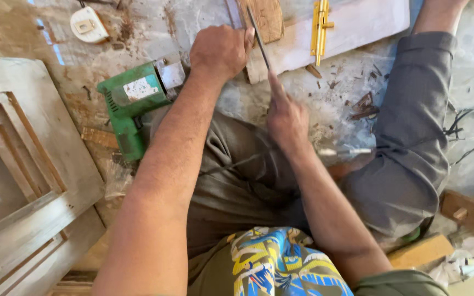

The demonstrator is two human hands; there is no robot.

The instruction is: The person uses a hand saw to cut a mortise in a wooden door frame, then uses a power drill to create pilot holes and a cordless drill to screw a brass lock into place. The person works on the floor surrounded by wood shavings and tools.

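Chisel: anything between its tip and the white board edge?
Nothing visible. The left hand grips the chisel right at the white board edge, and the right hand touches its lower end. Wood chips and the brass bolt lie to the side.

A carpentry workshop floor is shown. Wood chips are scattered on the dusty ground, where a green power drill, a panelled door and a brass bolt are seen.
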